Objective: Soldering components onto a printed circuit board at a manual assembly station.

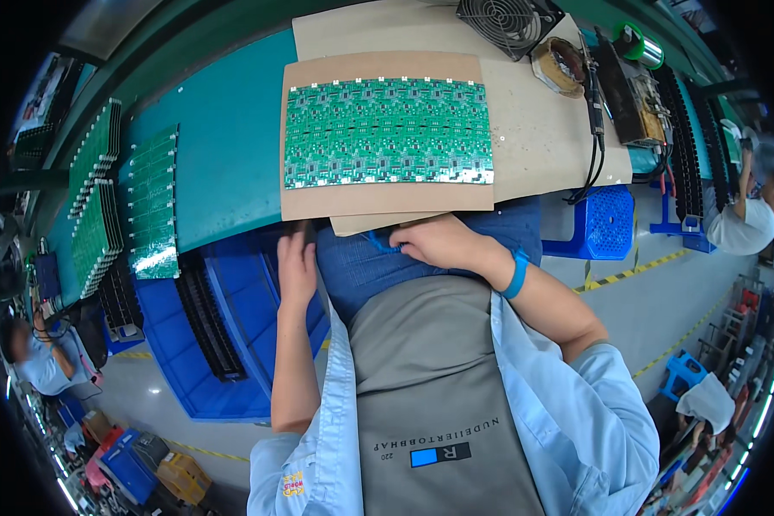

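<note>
A panel of green circuit boards [387, 133] lies flat on a brown cardboard sheet [387, 202] at the bench's front edge. Below that edge, over my lap, my right hand [443, 241] is closed, its fingertips on a blue coiled cord [382, 244]. A blue band [517, 273] circles my right wrist. My left hand [296, 265] is at the bench edge, left of the cardboard, its fingers stretched forward and nothing visible in them. The fingertips are partly lost in shadow there. Neither hand touches the panel.
Stacked green boards [99, 198] and a separate board panel [155, 206] stand at the left. Blue bins [249, 327] sit below. A fan [507, 26], a soldering iron [593, 103], and a solder spool [641, 47] occupy the back right. A blue stool [606, 224] stands right.
</note>
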A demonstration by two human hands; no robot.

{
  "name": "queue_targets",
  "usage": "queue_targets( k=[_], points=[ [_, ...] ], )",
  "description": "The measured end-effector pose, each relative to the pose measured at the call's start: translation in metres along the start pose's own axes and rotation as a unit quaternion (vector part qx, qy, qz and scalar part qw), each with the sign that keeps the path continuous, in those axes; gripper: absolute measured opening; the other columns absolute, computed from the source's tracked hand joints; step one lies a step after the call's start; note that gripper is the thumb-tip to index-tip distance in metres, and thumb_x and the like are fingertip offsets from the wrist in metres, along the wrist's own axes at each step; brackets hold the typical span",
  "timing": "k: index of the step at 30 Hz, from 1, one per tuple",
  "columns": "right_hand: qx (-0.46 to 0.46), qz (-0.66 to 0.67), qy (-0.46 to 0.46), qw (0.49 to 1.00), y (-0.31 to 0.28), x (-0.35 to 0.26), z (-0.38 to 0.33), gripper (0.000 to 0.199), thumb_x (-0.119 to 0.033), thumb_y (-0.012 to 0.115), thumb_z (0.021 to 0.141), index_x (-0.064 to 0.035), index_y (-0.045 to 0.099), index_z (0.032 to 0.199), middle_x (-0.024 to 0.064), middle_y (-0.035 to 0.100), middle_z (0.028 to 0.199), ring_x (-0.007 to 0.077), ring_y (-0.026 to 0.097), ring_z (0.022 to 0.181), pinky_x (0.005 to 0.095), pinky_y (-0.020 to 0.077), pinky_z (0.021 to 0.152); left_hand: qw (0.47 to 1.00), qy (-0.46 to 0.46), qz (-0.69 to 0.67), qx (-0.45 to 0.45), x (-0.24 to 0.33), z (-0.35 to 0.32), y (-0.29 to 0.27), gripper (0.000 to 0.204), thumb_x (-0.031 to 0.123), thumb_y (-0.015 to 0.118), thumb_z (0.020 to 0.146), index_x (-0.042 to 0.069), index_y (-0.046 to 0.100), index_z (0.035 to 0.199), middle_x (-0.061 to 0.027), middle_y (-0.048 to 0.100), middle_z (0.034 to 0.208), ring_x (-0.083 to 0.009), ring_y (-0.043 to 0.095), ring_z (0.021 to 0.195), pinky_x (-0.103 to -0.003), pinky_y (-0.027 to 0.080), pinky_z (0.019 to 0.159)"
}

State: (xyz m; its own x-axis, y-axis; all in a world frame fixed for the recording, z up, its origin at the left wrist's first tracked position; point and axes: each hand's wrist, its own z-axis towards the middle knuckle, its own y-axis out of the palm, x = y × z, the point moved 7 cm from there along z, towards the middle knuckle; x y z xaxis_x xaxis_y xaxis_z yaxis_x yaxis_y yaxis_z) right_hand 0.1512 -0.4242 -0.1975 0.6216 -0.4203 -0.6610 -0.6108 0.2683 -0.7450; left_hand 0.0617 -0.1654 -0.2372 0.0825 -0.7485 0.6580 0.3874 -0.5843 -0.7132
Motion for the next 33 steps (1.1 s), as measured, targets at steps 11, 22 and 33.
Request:
queue_targets(
  k=[11,22,33],
  points=[
    [-0.005,0.014,0.059,0.998,-0.033,0.033,-0.056,0.02,-0.014,0.07,0.089,-0.0085,0.074,0.108,0.0123,0.073,0.106,0.0357,0.069,0.099,0.0451,0.0557,0.087,0.99,-0.021,0.073,-0.116,-0.047,0.011,0.011,0.014,0.008,0.063,0.1,-0.001,0.073,0.105,-0.0205,0.073,0.091,-0.039,0.071,0.086,-0.044,0.057,0.079],
    [0.143,-0.173,0.159,0.961,-0.035,0.097,-0.08,0.031,-0.011,0.067,0.087,-0.0083,0.072,0.118,0.0187,0.07,0.12,0.0409,0.066,0.113,0.0472,0.0542,0.096,0.998,0.005,0.022,-0.057,0.019,0.017,-0.043,0.012,0.008,0.068,0.098,0.002,0.075,0.106,-0.0136,0.075,0.089,-0.027,0.072,0.077,-0.037,0.057,0.073],
    [0.153,0.119,0.02,0.981,-0.035,0.03,-0.041,0.026,-0.016,0.067,0.093,-0.0049,0.072,0.116,0.0195,0.071,0.119,0.0422,0.066,0.113,0.0492,0.054,0.096,0.962,0.203,0.004,-0.181,0.159,0.036,0.088,0.038,0.028,0.078,0.092,0.01,0.072,0.125,-0.0166,0.074,0.112,-0.0401,0.069,0.104,-0.048,0.054,0.09]
  ],
)
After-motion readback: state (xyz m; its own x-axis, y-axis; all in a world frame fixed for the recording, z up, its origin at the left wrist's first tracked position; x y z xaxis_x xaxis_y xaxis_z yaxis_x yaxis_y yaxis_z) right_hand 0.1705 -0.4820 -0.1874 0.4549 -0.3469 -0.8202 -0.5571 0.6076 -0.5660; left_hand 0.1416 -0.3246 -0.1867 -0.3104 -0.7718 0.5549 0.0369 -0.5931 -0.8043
